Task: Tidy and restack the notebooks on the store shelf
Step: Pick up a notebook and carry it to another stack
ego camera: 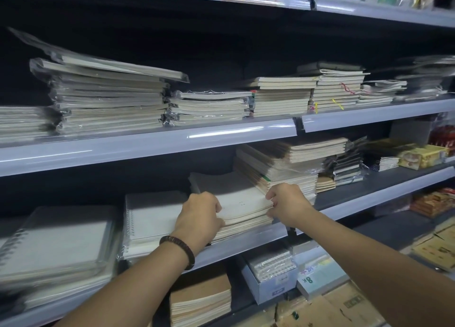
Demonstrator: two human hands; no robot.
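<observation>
A low stack of pale grey-covered notebooks (236,198) lies on the middle shelf (258,238), near its front lip. My left hand (199,216) grips the stack's left front corner, thumb on the top cover and fingers curled down the edge. My right hand (286,202) pinches the right front corner of the same stack, fingers curled against the page edges. A taller leaning pile of kraft-edged notebooks (278,169) stands right behind my right hand. Wrapped spiral notebooks (152,221) lie just left of my left hand.
More spiral notebooks (56,243) fill the shelf's left end. The upper shelf (147,139) carries several wrapped and bare notebook piles (108,100). Below are brown-covered notebooks (200,297), a blue box (268,285) and cardboard cartons (332,309). Small dark notebooks (347,166) sit to the right.
</observation>
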